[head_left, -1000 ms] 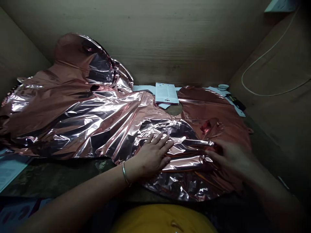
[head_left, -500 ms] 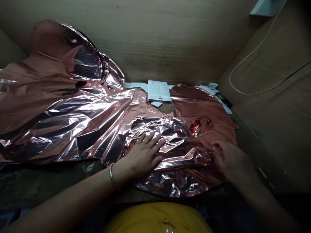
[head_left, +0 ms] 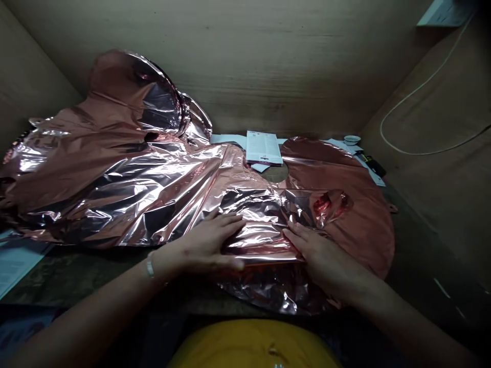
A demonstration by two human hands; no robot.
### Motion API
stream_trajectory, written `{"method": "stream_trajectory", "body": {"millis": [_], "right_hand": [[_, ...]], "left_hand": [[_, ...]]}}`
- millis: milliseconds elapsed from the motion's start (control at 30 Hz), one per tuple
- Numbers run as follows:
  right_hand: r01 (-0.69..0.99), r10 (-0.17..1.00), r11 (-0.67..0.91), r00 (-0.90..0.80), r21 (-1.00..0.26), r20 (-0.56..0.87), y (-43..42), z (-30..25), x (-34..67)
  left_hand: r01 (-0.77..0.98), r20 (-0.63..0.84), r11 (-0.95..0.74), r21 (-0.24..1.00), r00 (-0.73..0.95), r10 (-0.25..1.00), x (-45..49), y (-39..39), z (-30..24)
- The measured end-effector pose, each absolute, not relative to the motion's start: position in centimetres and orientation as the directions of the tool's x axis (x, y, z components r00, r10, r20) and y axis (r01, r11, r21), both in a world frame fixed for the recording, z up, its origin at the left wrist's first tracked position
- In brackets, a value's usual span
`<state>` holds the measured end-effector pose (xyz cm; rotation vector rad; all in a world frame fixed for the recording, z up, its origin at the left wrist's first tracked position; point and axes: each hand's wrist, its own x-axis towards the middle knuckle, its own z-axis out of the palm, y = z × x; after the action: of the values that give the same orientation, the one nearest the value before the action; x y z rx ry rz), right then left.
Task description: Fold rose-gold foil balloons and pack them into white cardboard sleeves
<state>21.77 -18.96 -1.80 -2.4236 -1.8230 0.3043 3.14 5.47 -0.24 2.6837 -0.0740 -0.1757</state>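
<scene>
Several flat rose-gold foil balloons point(head_left: 356, 220) lie spread over the table, shiny and creased. A folded foil piece point(head_left: 264, 232) rests on top of the right-hand balloon. My left hand point(head_left: 210, 240) lies on the left part of this folded piece, fingers stretched out and thumb apart. On its right part my right hand point(head_left: 318, 255) presses flat, the fingers pointing inward to the left. Neither hand grips anything. To the left a wide heap of the same foil point(head_left: 115, 168) stretches away, its rounded ends propped up against the back wall.
White printed packets point(head_left: 264, 148) are stacked at the back by the wall. A small white bowl-like item point(head_left: 352, 139) and a black-and-yellow object point(head_left: 373, 164) sit at the back right. Paper sheets point(head_left: 21, 260) lie at the left edge. A cable point(head_left: 412, 94) hangs from a white box point(head_left: 443, 13).
My right hand has moved left from the balloon's right side onto the folded foil and flattened. My left hand has shifted slightly left. The camera view has turned a little left.
</scene>
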Motion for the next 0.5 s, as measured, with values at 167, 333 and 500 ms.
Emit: {"method": "stream_trajectory", "body": {"millis": [167,333,500], "right_hand": [[0.88,0.959,-0.283,0.254,-0.381,-0.126,-19.8,-0.9,22.8],[0.878,0.946,-0.316,0.261,-0.36,-0.195,-19.3,-0.2,21.7],[0.804,0.96,-0.263,0.162,-0.533,-0.229,-21.6,1.1,24.5]], "left_hand": [[-0.044,-0.073,-0.885,0.464,0.994,-0.087,-0.9,7.6,0.4],[-0.07,0.111,-0.873,0.483,0.994,-0.019,-0.2,6.5,-1.7],[-0.095,0.172,-0.827,0.554,0.985,0.001,0.0,6.5,-2.9]]}}
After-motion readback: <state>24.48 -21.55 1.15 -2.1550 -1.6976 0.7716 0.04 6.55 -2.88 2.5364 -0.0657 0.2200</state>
